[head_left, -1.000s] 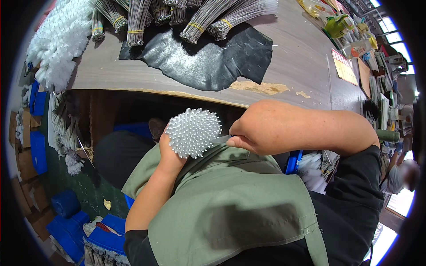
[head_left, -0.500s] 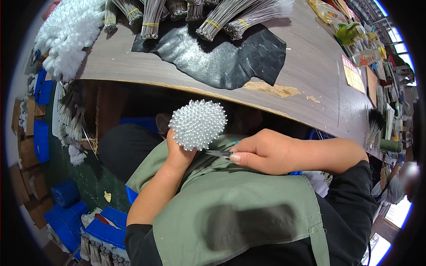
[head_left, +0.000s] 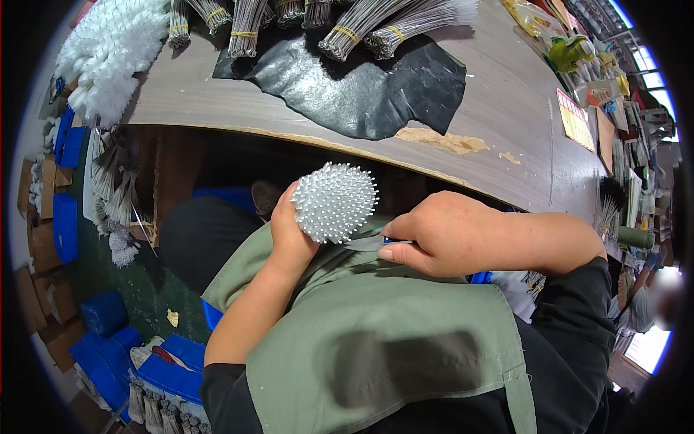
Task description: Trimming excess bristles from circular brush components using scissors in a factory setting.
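My left hand (head_left: 290,230) is closed around a bundle with a domed head of white, bead-tipped strands (head_left: 335,203). The dome faces up and leans to the right above my lap; its lower part is hidden by the hand. Just right of it, my right hand (head_left: 434,235) pinches a small knife (head_left: 365,246). Its pointed grey blade aims left, at the lower edge of the dome; I cannot tell whether it touches. A bit of blue shows at the knife's handle. Beneath both hands lies my green apron (head_left: 383,311).
The worktable (head_left: 506,108) has a chipped front edge just beyond my hands. On it lie a black leathery sheet (head_left: 361,94), wire bundles (head_left: 248,29) tied with yellow bands, and a white bristly heap (head_left: 108,58). Blue bins (head_left: 173,369) stand on the floor at left.
The domed bundle has shifted slightly right and tipped further that way, with my left hand turning along. My right hand has moved slightly up with the knife.
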Motion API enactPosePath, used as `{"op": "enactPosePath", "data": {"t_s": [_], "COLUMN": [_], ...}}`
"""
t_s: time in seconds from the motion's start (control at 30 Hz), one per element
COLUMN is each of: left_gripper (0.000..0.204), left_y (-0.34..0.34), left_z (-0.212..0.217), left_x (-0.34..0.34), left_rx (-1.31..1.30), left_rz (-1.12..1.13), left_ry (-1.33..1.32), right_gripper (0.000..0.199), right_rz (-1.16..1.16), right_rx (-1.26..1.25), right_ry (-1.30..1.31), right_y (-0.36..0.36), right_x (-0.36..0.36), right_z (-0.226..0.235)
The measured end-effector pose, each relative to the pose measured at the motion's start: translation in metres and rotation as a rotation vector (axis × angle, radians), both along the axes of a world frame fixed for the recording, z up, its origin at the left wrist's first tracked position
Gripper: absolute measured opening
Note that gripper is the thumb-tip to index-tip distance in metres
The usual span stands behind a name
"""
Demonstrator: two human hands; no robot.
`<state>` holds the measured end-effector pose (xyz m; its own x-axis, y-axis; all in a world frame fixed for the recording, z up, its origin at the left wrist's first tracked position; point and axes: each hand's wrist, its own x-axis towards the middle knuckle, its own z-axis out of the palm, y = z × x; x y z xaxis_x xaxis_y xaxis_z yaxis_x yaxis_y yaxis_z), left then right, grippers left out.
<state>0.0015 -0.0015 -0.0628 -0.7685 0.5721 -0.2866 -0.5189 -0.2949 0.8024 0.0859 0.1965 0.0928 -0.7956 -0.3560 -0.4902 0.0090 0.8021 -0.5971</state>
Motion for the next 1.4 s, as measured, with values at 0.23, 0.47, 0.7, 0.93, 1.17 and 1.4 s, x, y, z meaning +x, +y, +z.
{"op": "enactPosePath", "data": {"t_s": [0.23,0.47,0.7,0.93,1.17,1.4], "left_gripper": [0.027,0.028,0.027,0.029,0.028,0.028], "left_y": [0.001,0.002,-0.003,-0.013,-0.010,-0.009], "left_z": [-0.004,-0.008,-0.007,-0.018,-0.013,-0.011], "left_x": [-0.001,-0.003,0.000,0.001,0.003,0.002], "left_rx": [-0.003,0.005,0.094,0.051,0.160,0.006], "left_rz": [0.036,0.060,-0.005,-0.106,-0.085,-0.139], "left_ry": [-0.124,-0.203,-0.172,0.028,-0.139,0.093], "right_gripper": [0.038,0.034,0.040,0.040,0.037,0.036], "right_rz": [-0.018,0.004,0.037,-0.064,-0.189,-0.279], "right_rx": [-0.018,-0.040,-0.098,-0.271,-0.337,-0.276], "right_ry": [0.025,0.043,-0.053,-0.068,-0.037,-0.018], "right_y": [-0.001,0.002,0.003,0.017,0.026,0.030], "right_x": [-0.003,-0.004,-0.005,0.008,0.021,0.025], "right_z": [-0.004,-0.007,0.000,-0.004,-0.011,-0.010]}}
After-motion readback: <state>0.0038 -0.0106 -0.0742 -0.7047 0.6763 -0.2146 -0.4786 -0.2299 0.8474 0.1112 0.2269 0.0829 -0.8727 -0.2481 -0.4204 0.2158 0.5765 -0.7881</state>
